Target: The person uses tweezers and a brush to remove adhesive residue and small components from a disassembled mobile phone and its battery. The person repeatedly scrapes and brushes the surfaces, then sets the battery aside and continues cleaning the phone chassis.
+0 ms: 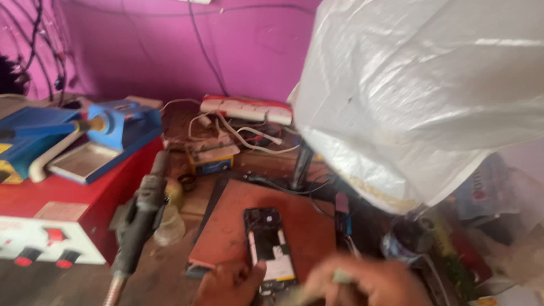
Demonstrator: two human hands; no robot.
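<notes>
I see the opened black smartphone [270, 249] with its back off and innards bare, lying on the reddish-brown work mat [226, 226]. My left hand [229, 283] pins its lower edge; my right hand [368, 283], blurred, pinches a small pale tool [341, 277] just beside it. Reassembly is all left.

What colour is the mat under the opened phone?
Reddish brown mat, clearest in the head view; the phone lies on it.

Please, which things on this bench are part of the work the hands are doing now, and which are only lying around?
In use:
- opened phone, back cover off, on the brown mat
- left hand holding its lower end
- right hand holding a small blurred tool

Lying about:
- hot-air handle
- blue soldering stand
- red station box
- white power strip
- plastic-covered object
</notes>
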